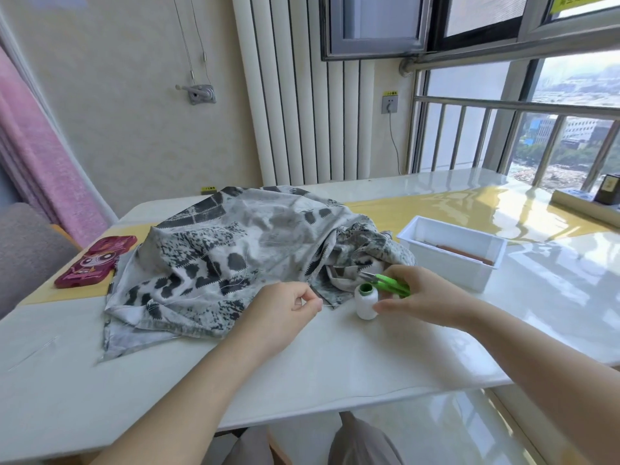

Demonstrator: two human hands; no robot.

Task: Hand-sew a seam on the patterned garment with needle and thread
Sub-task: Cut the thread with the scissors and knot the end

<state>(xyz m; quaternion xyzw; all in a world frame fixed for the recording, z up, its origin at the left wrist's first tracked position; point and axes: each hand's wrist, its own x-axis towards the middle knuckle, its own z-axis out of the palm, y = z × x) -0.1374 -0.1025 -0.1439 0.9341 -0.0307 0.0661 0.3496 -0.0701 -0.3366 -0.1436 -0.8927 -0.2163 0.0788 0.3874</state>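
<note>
Worktop [302, 370]: white, glossy. A white tray [451, 251] stands at the right, just behind the right hand. A red phone case [95, 261] lies at the left, beside the patterned garment [235, 256], which lies crumpled at the centre. A white spool [365, 303] stands upright between the hands, at the garment's near edge. Left hand [285, 308]: fingers curled, thumb and forefinger pinching a fine thread [327, 306] at the garment's edge. Right hand [422, 297]: grips green snips [391, 285] above the spool, thumb beside the spool.
</note>
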